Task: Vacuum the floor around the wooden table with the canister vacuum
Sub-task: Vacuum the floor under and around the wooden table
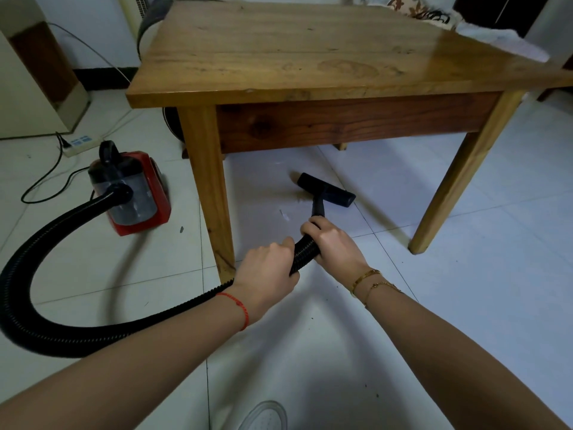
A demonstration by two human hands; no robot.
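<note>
Gripping hose [305, 251] with both hands [268, 274] [333, 243], you risked knocking nozzle [327, 189] into worktop [214, 193] leg, or snagging hose there.

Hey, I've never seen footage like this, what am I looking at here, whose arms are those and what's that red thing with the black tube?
This is one picture from a camera worn on a person's head, looking forward and down, so the two arms are the wearer's own. The red thing is a canister vacuum standing on the tiled floor, left of a wooden table. A ribbed black hose loops from it to the hands. The left hand and the right hand both grip the hose just behind the black floor nozzle, which lies on the tiles under the table. A white power strip lies on the floor behind the vacuum.
</note>
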